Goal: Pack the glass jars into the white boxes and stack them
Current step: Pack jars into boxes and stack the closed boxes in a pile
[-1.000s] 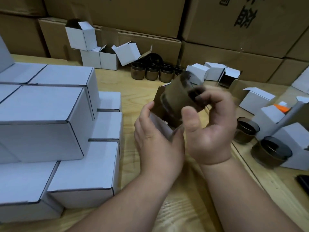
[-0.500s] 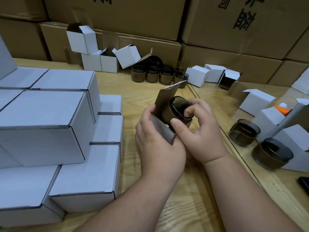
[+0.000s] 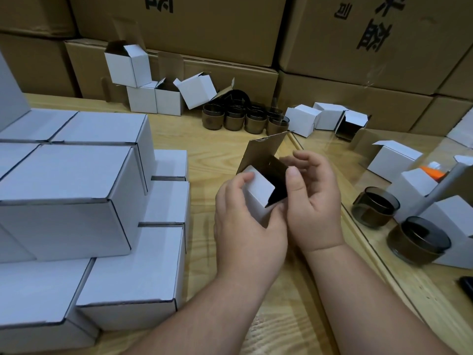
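1. At the far left, a stack of closed white boxes (image 3: 76, 190) stands on the counter (image 3: 225, 149) in steps; I count about ten tops, but the stack runs out of view
2. At the back stand four open white boxes (image 3: 143, 98), then a cluster of glass jars (image 3: 245, 119), five or more, partly hidden
3. In the middle, the left hand (image 3: 245, 216) holds a small white box (image 3: 258, 188), with thumb and fingers curled around its walls; its grip is clamped on the box
4. The box mouth faces up and to the right, toward the right hand (image 3: 312, 201), and the brown lid flap (image 3: 263, 152) stands up behind it. The inside is dark, so I cannot tell whether a jar is in it
5. The right hand is just beside the mouth, its fingers loosely curved and apart, holding nothing. I judge this hand is nearer to close the flap
6. At the right, two loose jars (image 3: 419, 239) stand among several open boxes
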A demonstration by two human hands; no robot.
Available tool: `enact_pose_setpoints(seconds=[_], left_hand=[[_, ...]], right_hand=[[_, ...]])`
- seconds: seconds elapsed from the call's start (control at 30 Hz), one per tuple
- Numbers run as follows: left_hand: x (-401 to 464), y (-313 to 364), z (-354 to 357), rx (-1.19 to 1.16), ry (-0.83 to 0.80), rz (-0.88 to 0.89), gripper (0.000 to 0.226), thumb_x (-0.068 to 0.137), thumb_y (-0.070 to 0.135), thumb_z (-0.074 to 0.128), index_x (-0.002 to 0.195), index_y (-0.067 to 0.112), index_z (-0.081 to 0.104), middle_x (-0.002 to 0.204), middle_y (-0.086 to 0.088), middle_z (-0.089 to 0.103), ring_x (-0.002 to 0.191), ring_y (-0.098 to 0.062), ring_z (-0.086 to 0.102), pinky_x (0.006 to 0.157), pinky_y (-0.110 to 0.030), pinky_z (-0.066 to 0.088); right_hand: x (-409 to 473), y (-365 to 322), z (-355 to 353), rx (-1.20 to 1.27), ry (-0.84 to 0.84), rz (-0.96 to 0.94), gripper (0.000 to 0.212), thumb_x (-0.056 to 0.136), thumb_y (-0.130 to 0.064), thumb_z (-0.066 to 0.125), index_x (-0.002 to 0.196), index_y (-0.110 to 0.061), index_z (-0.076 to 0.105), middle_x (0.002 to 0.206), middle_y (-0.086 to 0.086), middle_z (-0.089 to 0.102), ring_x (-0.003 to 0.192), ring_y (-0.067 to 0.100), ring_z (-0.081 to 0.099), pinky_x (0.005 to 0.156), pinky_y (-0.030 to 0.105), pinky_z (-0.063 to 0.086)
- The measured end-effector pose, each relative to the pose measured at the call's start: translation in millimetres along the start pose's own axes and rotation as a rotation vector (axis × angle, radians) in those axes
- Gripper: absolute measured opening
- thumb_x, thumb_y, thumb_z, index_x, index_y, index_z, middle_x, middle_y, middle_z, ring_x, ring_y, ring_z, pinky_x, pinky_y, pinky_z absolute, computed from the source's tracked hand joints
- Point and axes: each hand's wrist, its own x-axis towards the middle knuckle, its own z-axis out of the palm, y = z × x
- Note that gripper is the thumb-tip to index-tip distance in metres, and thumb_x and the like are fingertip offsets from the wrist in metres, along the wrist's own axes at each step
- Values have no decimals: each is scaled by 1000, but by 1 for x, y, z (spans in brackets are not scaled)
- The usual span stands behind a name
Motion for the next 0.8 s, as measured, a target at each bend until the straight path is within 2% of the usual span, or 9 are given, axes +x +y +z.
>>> enact_pose_setpoints(seconds=[0.17,0.27,0.37,0.43,0.5,0.6,0.67,0.73,0.8], left_hand=[[0,-1,1,0,-37,-20,40,81,52,65,119,52,53,145,25,36,126,19,35,88,8,24],[0,-1,1,-8,-72,-8,41,86,52,57,126,44,59,156,20,35,112,39,27,81,11,23],[-1,0,2,-36,-120,-15,36,101,39,58,137,41,56,165,19,27,107,45,25,81,11,25],[-1,0,0,-64,-117,-25,36,103,34,57,137,45,52,161,25,32,112,40,31,84,9,28],[0,0,-1,-94,-56,-44,32,102,33,58,127,49,47,144,34,48,119,23,45,84,5,34],[1,2,-3,-89,4,-57,19,102,33,57,110,49,49,117,43,54,117,10,52,85,-3,38],[1,3,-3,-79,2,-31,19,103,31,55,103,50,52,118,33,58,118,6,54,91,-13,43],[2,5,-3,-80,-9,-23,21,105,28,53,101,49,54,129,21,61,126,0,54,98,-21,47],[2,5,-2,-90,-8,-12,20,105,26,50,108,46,55,133,18,61,129,-1,53,101,-19,45]], right_hand=[[7,3,-1,137,99,112,34,93,-17,55,118,-39,53,93,-9,74,95,6,69,80,16,52],[6,7,-1,171,-33,261,49,82,-16,58,122,-43,52,104,-8,71,102,11,65,87,30,55],[4,9,1,253,-142,366,57,86,-7,57,129,-45,55,119,-15,68,117,14,65,92,38,57],[5,10,1,291,-155,359,60,90,-3,55,130,-47,54,117,-25,68,114,5,66,87,29,58],[4,8,0,268,-148,317,50,88,-16,57,125,-49,55,106,-34,68,105,-8,66,80,14,53],[1,3,-1,291,-113,295,23,89,-52,59,112,-49,63,102,-24,71,100,1,68,82,20,53],[0,1,0,291,-94,285,42,83,-74,57,109,-43,66,102,-16,72,96,6,67,81,25,54],[0,1,1,253,-76,262,70,78,-84,57,108,-22,65,106,-5,71,96,13,66,81,27,54],[1,2,1,229,-63,255,55,79,-71,63,99,-19,65,109,-4,71,95,7,65,78,23,52]])
